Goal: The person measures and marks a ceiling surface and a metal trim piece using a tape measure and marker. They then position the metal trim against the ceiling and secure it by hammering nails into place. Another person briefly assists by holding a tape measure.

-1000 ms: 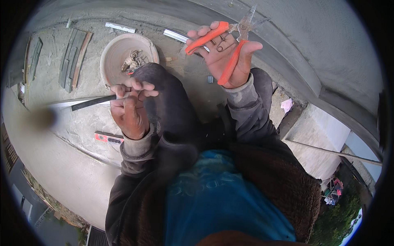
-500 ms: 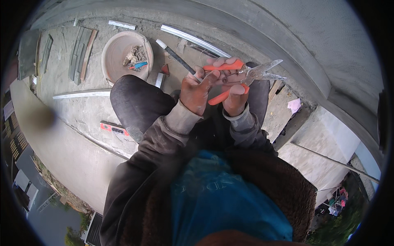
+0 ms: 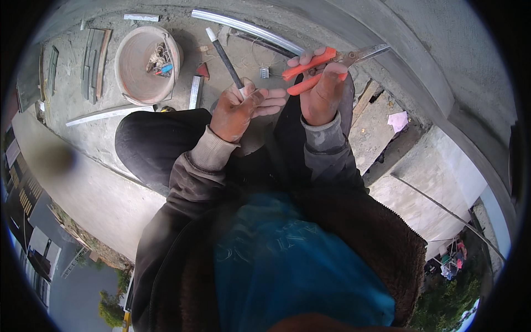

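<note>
My left hand (image 3: 235, 113) grips a dark, slender pen-like rod (image 3: 225, 61) with white ends, its tip pointing up and away. The rod's exact kind cannot be made out. Some fingers of that hand stretch toward the right. Across a small gap, my right hand (image 3: 321, 102) is closed on tin snips (image 3: 347, 59) with orange handles. The handles lie near each other, and the blades are together, pointing right toward the wall.
A round pinkish bucket (image 3: 123, 69) with string and a blue item inside stands at the far left. Beyond my hands lie a shiny metal channel (image 3: 249, 26), a short metal piece (image 3: 195, 92) and a small metal offcut (image 3: 264, 72). Boards (image 3: 93, 66) lie left of the bucket.
My hands have moved apart, the left one going left with the rod. The snips' handles and blades have come together. The red level beside my left knee no longer shows.
</note>
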`<action>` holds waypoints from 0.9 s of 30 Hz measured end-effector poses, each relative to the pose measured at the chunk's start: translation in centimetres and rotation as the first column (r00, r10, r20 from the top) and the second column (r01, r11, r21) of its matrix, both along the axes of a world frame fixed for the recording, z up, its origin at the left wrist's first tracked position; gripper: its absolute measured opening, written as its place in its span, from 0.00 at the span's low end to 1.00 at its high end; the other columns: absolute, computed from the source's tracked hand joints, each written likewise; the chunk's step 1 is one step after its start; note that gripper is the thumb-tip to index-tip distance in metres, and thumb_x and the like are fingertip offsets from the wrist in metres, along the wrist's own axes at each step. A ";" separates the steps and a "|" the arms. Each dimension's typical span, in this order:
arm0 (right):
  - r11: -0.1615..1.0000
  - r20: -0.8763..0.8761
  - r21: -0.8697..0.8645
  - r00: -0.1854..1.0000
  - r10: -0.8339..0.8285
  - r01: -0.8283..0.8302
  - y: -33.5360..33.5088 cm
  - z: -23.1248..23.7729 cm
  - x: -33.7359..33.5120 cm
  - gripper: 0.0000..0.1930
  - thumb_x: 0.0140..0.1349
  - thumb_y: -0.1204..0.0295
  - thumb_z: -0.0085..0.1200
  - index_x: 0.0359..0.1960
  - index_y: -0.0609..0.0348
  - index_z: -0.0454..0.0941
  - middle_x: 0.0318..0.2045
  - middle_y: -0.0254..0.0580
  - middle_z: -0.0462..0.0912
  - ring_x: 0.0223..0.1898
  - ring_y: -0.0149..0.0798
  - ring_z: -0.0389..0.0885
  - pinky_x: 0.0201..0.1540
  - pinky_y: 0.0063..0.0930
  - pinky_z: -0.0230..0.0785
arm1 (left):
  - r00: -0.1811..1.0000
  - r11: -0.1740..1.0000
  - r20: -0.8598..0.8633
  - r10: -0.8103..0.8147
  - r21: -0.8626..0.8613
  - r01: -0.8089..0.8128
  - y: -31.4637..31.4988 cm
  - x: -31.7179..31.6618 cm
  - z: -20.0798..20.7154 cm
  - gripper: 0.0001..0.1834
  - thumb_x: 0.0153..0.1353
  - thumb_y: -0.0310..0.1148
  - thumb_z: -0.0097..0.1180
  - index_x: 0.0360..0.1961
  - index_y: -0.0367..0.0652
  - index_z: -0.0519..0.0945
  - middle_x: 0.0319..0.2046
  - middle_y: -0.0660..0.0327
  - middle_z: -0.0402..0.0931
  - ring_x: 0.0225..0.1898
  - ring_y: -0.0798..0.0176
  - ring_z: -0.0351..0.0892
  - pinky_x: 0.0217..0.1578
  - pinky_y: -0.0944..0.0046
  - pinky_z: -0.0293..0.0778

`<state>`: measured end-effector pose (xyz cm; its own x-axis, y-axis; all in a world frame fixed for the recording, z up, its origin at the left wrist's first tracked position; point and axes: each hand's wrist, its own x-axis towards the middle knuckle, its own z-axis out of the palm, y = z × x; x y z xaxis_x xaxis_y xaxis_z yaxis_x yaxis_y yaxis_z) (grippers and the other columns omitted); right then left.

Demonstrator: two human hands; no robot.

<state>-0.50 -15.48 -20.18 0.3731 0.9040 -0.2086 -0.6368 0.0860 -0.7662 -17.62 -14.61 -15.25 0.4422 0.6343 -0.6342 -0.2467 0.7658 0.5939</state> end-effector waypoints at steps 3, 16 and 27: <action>1.000 -0.015 0.000 1.000 0.020 -0.020 -0.2 0.1 0.2 0.29 0.67 0.46 0.53 0.47 0.64 0.70 0.36 0.44 0.78 0.33 0.44 0.82 0.42 0.39 0.76 | 0.996 0.995 -0.075 -0.041 -0.095 0.033 0.6 0.4 0.3 0.10 0.66 0.26 0.59 0.33 0.46 0.68 0.54 0.34 0.75 0.53 0.47 0.81 0.51 0.53 0.81; 0.994 0.025 -0.090 0.998 -0.053 0.055 -1.1 -0.9 0.4 0.31 0.64 0.44 0.57 0.49 0.62 0.69 0.36 0.45 0.79 0.36 0.45 0.83 0.42 0.40 0.77 | 0.980 1.000 -0.198 0.006 0.008 -0.005 -0.2 2.6 -0.9 0.17 0.64 0.20 0.59 0.27 0.46 0.63 0.42 0.43 0.82 0.46 0.51 0.85 0.45 0.56 0.85; 0.910 0.187 -0.313 0.922 0.340 -0.272 0.3 -1.1 0.2 0.30 0.58 0.46 0.65 0.44 0.61 0.71 0.34 0.42 0.80 0.39 0.41 0.84 0.40 0.36 0.78 | 0.954 0.985 -0.278 0.112 -0.093 -0.143 -1.4 3.2 -2.5 0.11 0.66 0.33 0.60 0.32 0.45 0.70 0.37 0.51 0.82 0.39 0.57 0.86 0.38 0.64 0.85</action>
